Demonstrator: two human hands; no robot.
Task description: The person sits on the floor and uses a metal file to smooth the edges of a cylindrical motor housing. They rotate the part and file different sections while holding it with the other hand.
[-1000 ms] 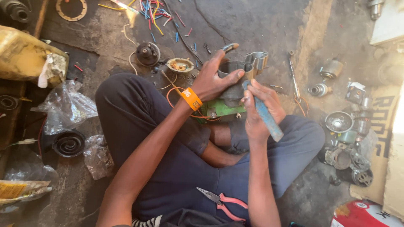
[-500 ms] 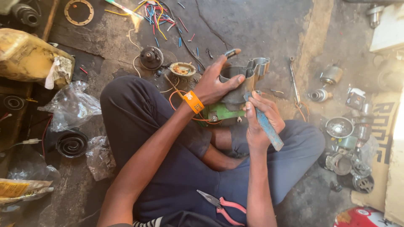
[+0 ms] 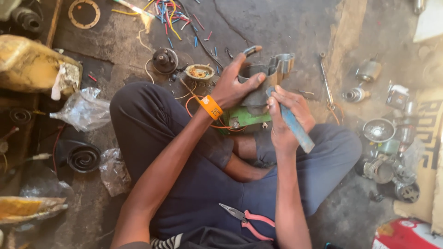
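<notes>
Both hands grip: left hand (image 3: 233, 87) fingers clasp the grey metal housing (image 3: 265, 85), right hand (image 3: 286, 120) fingers clench a blue-handled tool (image 3: 295, 127).

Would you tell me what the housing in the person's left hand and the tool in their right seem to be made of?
The housing looks like cast metal: dull grey, matte, thick-walled. The tool in the right hand has a blue-grey handle, likely plastic or painted metal; its tip is hidden. The left hand steadies the housing.

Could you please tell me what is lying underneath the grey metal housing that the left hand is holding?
Under the grey metal housing lies a green part with orange wire looping beside it. The left hand and right hand hide how they join.
</notes>
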